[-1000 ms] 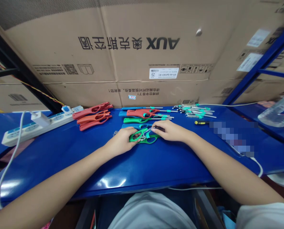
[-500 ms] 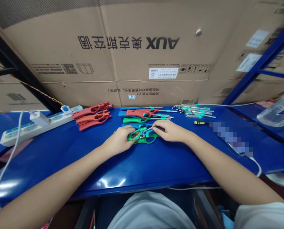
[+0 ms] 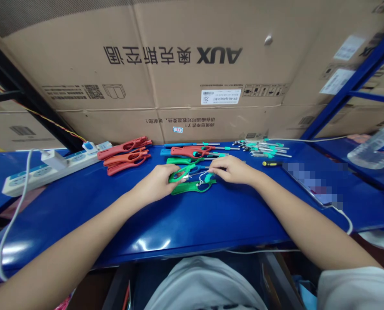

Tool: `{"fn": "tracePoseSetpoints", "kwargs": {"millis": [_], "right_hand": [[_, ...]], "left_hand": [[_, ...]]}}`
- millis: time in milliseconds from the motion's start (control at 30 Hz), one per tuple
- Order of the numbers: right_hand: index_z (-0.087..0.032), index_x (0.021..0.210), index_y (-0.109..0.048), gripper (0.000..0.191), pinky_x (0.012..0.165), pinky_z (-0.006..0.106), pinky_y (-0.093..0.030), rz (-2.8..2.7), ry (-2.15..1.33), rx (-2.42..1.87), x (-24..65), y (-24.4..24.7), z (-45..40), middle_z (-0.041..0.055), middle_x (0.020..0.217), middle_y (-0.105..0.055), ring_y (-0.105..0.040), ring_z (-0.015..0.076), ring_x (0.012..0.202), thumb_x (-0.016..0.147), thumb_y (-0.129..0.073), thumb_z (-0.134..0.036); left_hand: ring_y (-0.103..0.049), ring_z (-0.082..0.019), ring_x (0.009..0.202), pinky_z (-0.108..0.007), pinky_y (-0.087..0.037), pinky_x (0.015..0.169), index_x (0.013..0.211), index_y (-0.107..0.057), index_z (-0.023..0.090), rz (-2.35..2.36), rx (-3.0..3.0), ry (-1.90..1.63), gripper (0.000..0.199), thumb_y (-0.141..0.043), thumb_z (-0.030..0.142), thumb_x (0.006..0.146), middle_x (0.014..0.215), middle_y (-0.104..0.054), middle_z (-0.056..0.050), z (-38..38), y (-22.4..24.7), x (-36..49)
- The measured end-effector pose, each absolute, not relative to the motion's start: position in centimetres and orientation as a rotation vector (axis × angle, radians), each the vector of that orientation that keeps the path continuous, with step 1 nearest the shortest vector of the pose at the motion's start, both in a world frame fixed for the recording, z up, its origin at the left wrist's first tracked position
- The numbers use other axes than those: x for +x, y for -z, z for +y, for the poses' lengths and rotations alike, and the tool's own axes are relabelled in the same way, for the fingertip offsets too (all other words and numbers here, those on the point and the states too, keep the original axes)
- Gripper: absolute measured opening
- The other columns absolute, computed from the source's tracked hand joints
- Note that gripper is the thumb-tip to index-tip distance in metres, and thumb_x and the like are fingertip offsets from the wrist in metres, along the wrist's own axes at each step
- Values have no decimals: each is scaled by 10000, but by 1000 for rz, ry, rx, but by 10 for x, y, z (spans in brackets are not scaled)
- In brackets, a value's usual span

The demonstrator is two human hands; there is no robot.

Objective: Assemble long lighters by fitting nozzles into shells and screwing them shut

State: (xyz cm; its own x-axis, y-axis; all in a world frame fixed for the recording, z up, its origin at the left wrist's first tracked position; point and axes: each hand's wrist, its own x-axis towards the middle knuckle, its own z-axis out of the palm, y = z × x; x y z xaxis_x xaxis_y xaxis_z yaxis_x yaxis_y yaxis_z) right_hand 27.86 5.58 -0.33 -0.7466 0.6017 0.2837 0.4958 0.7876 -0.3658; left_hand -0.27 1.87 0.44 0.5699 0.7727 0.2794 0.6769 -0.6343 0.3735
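My left hand [image 3: 156,183] is closed on a green lighter casing half [image 3: 178,174], held tilted above the table. Just below it, a second green lighter casing half [image 3: 187,188] lies on the blue table. My right hand [image 3: 232,170] pinches a thin metal lighter tube, mostly hidden by the fingers. A teal trigger piece [image 3: 207,177] and thin white wires [image 3: 201,177] hang between the hands, over the lower casing. Behind them lie a red lighter casing [image 3: 192,151], a green one [image 3: 182,160] and blue ones [image 3: 179,145], with metal tubes sticking out to the right.
Red and orange casings [image 3: 124,155] are stacked at the left beside a white power strip [image 3: 56,168]. At the back right is a pile of metal tubes with teal pieces [image 3: 265,147]. A yellow screwdriver [image 3: 271,163], a phone [image 3: 311,185] and a plastic bottle [image 3: 374,148] lie farther right.
My hands have moved apart slightly. The upper green casing half has lifted off the lower one and shifted left, so the lower half, trigger piece and wires show more.
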Motion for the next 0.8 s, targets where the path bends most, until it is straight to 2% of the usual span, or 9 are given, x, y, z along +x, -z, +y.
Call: {"fn": "tracePoseSetpoints", "kwargs": {"millis": [167, 233, 333, 433, 533, 633, 700, 800], "right_hand": [[-179, 763, -656, 316, 689, 286, -387, -2561, -215, -999, 298, 1, 67, 60, 779, -678, -577, 183, 720, 986, -483, -320], [-177, 723, -621, 352, 679, 287, -387, -2525, -241, -1002, 303, 0, 71, 51, 716, -641, -551, 177, 673, 996, -454, -323], [-176, 761, -619, 350, 685, 285, -402, -2526, -314, -984, 296, 2, 68, 48, 737, -646, -554, 171, 674, 1011, -433, -336], [-174, 830, -643, 326, 734, 301, -427, -2589, -292, -1039, 281, 8, 59, 72, 833, -687, -601, 194, 771, 1016, -429, -333], [-177, 999, -645, 248, 770, 324, -452, -2588, -279, -1115, 271, 11, 50, 100, 959, -700, -628, 220, 865, 1007, -451, -331], [-186, 1228, -506, 279, 725, 318, -474, -2477, -434, -1097, 270, 9, 43, 88, 991, -670, -614, 195, 798, 957, -509, -254], [-196, 1203, -452, 281, 698, 307, -485, -2414, -591, -1016, 269, 6, 37, 68, 966, -646, -595, 177, 757, 929, -514, -196], [-218, 1104, -461, 174, 723, 307, -511, -2351, -770, -893, 264, 1, 26, 70, 1003, -632, -606, 176, 814, 938, -504, -190]], "left_hand": [[-568, -172, 606, -269, -405, 577, 697, -604, 181, 1370, 2559, -549, 168, -631, 270, 837, 676, -632, -37, 20, 0, -7], [-586, -182, 632, -276, -427, 600, 722, -620, 174, 1382, 2537, -592, 178, -631, 284, 861, 699, -637, -42, 21, 4, -5], [-635, -201, 773, -300, -493, 718, 833, -661, 160, 1306, 2553, -703, 183, -595, 308, 918, 851, -664, -73, 21, 14, 3], [-660, -213, 914, -330, -533, 853, 997, -682, 158, 1235, 2557, -724, 168, -584, 275, 929, 1025, -658, -96, 19, 28, 11], [-658, -223, 1017, -368, -529, 955, 1157, -647, 161, 1208, 2544, -757, 248, -575, 247, 936, 1148, -636, -109, 18, 36, 15], [-632, -231, 1107, -387, -514, 1001, 1223, -605, 174, 1203, 2535, -917, 292, -590, 259, 944, 1201, -627, -112, 14, 30, 16], [-621, -228, 1138, -382, -510, 1010, 1232, -594, 184, 1167, 2527, -1039, 307, -616, 277, 940, 1207, -635, -107, 10, 23, 17], [-636, -218, 1118, -353, -521, 989, 1211, -610, 187, 1095, 2523, -1147, 310, -651, 303, 926, 1198, -656, -99, 3, 15, 18]]}}
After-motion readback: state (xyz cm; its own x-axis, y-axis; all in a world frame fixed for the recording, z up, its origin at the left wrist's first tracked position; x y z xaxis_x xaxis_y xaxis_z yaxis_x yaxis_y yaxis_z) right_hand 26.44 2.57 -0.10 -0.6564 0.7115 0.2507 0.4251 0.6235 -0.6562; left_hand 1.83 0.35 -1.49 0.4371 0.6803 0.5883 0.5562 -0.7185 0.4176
